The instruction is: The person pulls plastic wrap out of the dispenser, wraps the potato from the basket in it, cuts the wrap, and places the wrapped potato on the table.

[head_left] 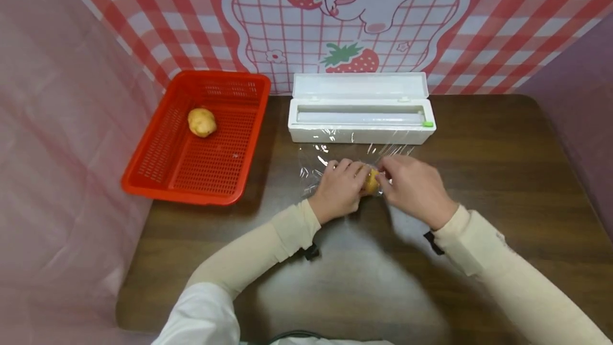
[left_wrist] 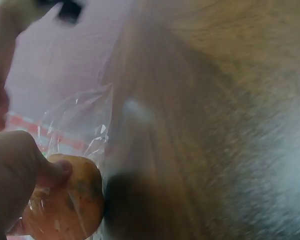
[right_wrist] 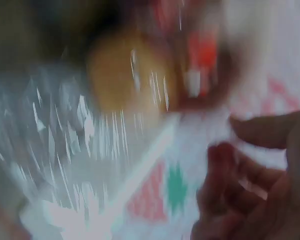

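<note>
A yellow-brown potato (head_left: 371,181) lies under clear plastic wrap (head_left: 318,156) in front of the wrap box. My left hand (head_left: 339,188) grips the potato from its left side. In the left wrist view, the thumb presses on the film-covered potato (left_wrist: 70,200). Just right of the potato is my right hand (head_left: 414,188), its fingers bent. The blurred right wrist view shows a gap between the thumb and fingertips of the right hand (right_wrist: 255,175), with no film visible there. From the white wrap box (head_left: 359,136), lid raised, the film stretches towards the hands.
A red plastic basket (head_left: 230,196) stands at the left, with one bare potato (head_left: 202,122) inside. Behind the brown table (head_left: 503,174) hangs a red checked cloth (head_left: 191,20) with strawberries. A green slider (head_left: 428,124) sits at the box's right end.
</note>
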Action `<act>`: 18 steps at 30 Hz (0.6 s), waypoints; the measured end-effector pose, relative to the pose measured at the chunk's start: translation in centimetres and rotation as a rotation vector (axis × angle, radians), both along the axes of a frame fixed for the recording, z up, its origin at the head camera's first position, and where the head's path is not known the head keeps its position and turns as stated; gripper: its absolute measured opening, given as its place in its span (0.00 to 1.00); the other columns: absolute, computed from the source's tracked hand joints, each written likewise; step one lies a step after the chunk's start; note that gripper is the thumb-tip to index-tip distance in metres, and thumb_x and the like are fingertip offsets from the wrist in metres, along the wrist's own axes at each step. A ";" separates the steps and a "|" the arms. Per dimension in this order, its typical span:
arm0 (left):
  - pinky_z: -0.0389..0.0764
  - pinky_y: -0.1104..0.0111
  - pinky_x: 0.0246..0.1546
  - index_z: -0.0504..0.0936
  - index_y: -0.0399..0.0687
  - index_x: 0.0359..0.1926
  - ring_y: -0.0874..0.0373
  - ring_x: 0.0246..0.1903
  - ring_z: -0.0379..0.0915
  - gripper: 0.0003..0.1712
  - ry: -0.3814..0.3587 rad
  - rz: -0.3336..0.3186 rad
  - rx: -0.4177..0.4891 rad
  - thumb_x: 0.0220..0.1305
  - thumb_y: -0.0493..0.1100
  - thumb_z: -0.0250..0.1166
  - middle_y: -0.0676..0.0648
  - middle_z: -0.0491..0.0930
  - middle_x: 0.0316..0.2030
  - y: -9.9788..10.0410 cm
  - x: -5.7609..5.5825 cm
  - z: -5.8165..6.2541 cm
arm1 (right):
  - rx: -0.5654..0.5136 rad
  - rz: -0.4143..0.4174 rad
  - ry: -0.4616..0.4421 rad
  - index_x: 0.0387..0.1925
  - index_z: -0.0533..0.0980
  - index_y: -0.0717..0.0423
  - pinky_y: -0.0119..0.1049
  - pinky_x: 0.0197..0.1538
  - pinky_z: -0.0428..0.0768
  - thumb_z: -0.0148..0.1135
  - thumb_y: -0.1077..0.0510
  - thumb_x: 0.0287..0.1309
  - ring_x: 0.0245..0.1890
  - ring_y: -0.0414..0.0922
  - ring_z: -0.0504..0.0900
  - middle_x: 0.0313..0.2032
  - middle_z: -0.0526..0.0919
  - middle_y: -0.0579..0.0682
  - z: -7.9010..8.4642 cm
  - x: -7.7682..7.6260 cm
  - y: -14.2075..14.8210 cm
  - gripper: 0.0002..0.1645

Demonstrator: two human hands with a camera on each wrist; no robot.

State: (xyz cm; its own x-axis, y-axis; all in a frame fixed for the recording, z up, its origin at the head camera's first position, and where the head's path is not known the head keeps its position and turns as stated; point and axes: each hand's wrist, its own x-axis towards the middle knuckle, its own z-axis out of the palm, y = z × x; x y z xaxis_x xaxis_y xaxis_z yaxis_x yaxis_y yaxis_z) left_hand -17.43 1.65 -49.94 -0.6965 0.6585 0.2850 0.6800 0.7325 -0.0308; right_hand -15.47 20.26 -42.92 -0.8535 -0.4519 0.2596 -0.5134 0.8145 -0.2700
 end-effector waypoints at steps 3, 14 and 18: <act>0.72 0.60 0.48 0.79 0.51 0.62 0.55 0.51 0.74 0.29 -0.024 0.014 0.048 0.63 0.55 0.67 0.52 0.81 0.57 -0.3 -0.5 0.2 | 0.048 0.027 0.132 0.39 0.77 0.64 0.50 0.30 0.78 0.64 0.62 0.54 0.31 0.57 0.78 0.33 0.79 0.57 -2.3 1.6 -1.6 0.11; 0.70 0.58 0.54 0.71 0.46 0.71 0.54 0.57 0.72 0.37 -0.303 0.048 0.069 0.66 0.56 0.67 0.51 0.77 0.64 -0.9 -1.9 0.4 | 0.163 0.030 0.151 0.60 0.68 0.71 0.55 0.46 0.79 0.74 0.60 0.47 0.50 0.63 0.75 0.55 0.74 0.67 -6.6 -0.1 -2.3 0.39; 0.71 0.58 0.54 0.67 0.44 0.73 0.54 0.58 0.72 0.39 -0.335 0.071 0.058 0.67 0.55 0.66 0.51 0.76 0.65 -0.8 -2.4 0.5 | 0.242 0.006 0.126 0.63 0.66 0.68 0.55 0.42 0.78 0.81 0.55 0.41 0.52 0.62 0.74 0.57 0.73 0.64 -6.8 -0.5 -2.2 0.50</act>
